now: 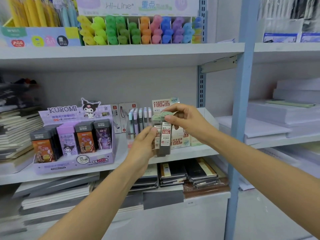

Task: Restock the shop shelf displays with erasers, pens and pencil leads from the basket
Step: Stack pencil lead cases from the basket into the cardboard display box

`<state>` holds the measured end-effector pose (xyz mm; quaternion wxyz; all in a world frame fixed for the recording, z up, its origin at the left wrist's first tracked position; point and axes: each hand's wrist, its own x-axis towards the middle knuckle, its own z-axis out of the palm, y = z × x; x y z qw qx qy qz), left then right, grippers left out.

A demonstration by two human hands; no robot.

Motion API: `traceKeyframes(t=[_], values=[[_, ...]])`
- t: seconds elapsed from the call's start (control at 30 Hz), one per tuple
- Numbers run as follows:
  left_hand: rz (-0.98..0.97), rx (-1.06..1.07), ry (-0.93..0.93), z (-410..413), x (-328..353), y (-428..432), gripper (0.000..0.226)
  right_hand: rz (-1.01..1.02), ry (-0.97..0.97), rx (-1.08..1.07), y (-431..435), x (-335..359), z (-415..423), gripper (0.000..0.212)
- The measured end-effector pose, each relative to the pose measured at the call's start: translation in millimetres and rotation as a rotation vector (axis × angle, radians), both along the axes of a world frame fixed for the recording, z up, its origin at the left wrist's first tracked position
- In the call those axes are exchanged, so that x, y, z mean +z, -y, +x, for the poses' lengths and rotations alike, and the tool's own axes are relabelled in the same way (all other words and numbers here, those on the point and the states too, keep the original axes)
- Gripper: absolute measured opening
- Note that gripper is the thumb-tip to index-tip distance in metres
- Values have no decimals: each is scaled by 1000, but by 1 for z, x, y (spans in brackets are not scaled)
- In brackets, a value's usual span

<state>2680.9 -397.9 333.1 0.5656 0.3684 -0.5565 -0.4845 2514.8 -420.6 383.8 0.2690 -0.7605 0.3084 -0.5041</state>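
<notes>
**shelfnewbie:** how do I handle the pencil lead packs here?

**stockguy:** They're mid-frame, held just in front of the middle shelf. The left hand grips the bunch low down and the right hand pinches the front pack's top tab. I'd lift that one straight up so the rest don't fan out, then drop it upright, label out, into the white lead box behind. The pack says 0.7 and the box says 0.5, so check the row first.
</notes>
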Motion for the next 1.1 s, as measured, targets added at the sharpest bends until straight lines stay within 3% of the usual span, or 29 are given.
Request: traceKeyframes(t=[0.1,0.2,0.33,0.4,0.53,0.7,1.0,1.1], values=[[-22,-15,30,-10,-1,-2,39,-60,44,-38,-1,-6,1,17],[-125,-31,148,-20,-9,-2,33,-58,56,-39,-3,-15,0,24],[-191,-27,279,-32,-15,-1,29,24,-94,-37,0,-19,-18,19],[-332,57,459,-37,-15,0,26,40,-84,-79,3,-17,-35,19],[-708,370,846,-39,-17,11,45,30,-126,-361,16,-16,-75,22],[-698,390,1286,-42,-29,34,62,97,-241,-520,29,-35,-98,21],[-762,468,1272,-38,-35,42,54,72,-290,-428,24,-38,-91,23],[-791,468,1270,-38,-36,40,54,139,-54,-317,25,-30,-95,17]])
